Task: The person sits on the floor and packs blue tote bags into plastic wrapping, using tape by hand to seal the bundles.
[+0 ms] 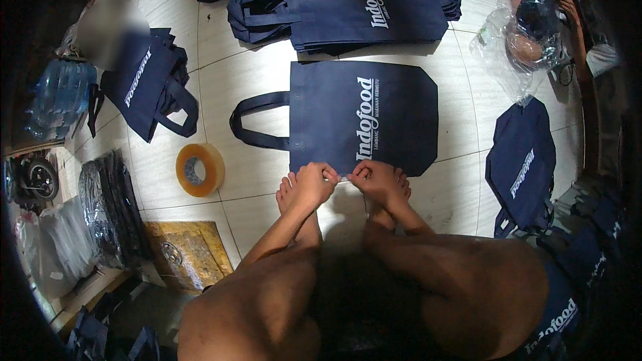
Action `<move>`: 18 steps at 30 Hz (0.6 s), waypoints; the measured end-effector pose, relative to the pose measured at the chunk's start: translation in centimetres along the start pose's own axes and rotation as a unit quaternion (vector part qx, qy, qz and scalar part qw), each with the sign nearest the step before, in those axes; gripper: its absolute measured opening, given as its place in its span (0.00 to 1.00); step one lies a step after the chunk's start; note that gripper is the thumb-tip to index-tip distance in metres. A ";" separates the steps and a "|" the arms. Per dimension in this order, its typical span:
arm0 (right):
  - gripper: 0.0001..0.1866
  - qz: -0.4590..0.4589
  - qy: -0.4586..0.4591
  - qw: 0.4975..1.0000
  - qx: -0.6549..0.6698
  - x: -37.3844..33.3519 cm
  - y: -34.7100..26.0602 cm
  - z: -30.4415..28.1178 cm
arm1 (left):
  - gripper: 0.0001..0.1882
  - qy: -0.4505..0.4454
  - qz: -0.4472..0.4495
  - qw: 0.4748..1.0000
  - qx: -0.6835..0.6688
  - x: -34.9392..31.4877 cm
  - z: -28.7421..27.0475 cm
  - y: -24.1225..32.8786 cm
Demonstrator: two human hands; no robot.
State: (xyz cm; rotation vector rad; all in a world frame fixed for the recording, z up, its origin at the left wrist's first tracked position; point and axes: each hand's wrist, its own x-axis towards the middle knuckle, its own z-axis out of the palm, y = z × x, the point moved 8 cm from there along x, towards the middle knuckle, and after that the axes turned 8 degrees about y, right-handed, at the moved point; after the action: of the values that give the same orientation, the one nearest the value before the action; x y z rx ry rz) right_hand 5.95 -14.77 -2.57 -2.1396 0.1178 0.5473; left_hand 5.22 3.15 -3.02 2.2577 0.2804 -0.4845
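Squatting on the tiled floor, the person has both hands down at the near edge of one navy bag that lies flat, its two loop handles pointing away to the left. The left hand and the right hand meet almost fingertip to fingertip; the fingers of each are drawn together, pinching the bag's edge or something small on it, too small to tell which. Two bare feet show just under the hands.

Straight beyond the fingers, past the flat bag, sits one stack of bags of the same kind. Left of the left fingers, near but apart, lies one tape roll, flat on the tiles. Farther left another single bag lies crumpled, and beyond it one pack of water bottles. Right of the right fingers, well apart, one more bag lies on the floor. Beyond that, another person's hands work a clear plastic wrap.
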 end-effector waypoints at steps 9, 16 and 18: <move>0.12 -0.023 0.069 0.997 -0.032 -1.0 -1.8 -1.8 | 0.16 0.004 0.001 1.000 0.020 -0.2 -1.7 1.9; 0.09 -0.069 0.074 0.988 -0.114 -1.4 -5.5 -2.0 | 0.15 0.019 -0.003 0.996 0.090 0.6 0.2 0.0; 0.09 -0.017 0.060 0.987 -0.148 -2.0 -5.8 -2.6 | 0.15 0.009 -0.006 0.997 0.072 0.2 -1.1 1.4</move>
State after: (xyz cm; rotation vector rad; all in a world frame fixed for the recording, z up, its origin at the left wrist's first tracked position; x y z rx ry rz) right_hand 6.71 -13.61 3.94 -2.4600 0.0691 0.4362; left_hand 6.15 3.01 -1.48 2.4036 0.2758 -0.5047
